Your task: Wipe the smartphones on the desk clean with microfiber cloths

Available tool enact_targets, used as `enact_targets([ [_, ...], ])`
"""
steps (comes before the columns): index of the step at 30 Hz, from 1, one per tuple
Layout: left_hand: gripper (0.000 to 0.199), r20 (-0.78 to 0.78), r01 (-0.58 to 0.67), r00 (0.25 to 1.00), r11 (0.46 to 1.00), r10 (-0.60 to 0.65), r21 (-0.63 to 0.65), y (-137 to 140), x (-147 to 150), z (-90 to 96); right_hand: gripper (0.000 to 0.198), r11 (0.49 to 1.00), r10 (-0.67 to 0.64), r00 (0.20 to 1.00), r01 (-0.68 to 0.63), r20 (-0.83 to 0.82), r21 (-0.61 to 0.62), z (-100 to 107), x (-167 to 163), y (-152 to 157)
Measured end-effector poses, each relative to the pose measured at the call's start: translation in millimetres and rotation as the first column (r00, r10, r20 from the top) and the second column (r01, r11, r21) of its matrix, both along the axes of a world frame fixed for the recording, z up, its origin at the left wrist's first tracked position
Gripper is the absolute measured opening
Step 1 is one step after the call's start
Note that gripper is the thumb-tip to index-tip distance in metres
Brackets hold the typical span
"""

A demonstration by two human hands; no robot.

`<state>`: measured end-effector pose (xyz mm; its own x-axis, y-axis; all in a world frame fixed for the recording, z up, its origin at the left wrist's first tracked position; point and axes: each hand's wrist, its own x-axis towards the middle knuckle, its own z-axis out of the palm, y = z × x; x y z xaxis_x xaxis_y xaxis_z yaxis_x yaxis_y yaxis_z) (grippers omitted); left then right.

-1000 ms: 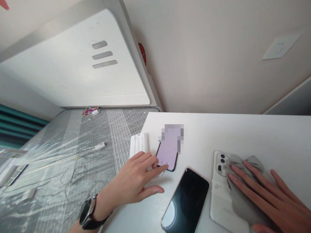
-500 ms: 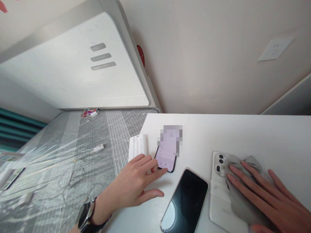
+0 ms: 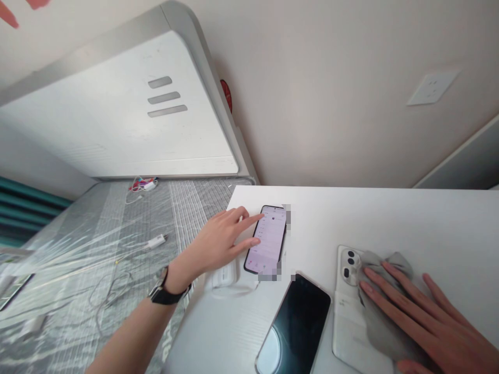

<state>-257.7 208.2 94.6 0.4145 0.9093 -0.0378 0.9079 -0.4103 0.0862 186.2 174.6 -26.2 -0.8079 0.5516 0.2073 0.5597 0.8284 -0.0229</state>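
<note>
grey cloth (image 3: 384,311) half-covers white phone (image 3: 351,311)

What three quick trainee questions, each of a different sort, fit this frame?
1. True or false: the right hand lies flat on a grey cloth over the white phone.
2. Which phone does the left hand touch? A lit phone; B dark phone.
3. What is worn on the left wrist?
Key: 1 true; 2 A; 3 a watch.
</note>
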Motion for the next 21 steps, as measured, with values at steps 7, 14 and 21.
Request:
enact_targets([
  [7,0.064,-0.045,-0.016,0.999,0.998,0.013,-0.063,25,4,-4.1,0.087,1.0,0.016,1.0,-0.016,-0.021,0.016,6,-3,2],
  [14,0.065,-0.017,-0.01,1.0,0.998,0.009,-0.055,20,-5,-1.5,0.087,1.0,0.012,1.0,-0.012,0.013,0.013,6,-3,2],
  [21,0.061,0.069,0.012,0.998,1.0,-0.011,-0.007,-6,-3,15.2,0.087,1.0,0.008,1.0,-0.008,-0.002,-0.003,5,-2,2],
])
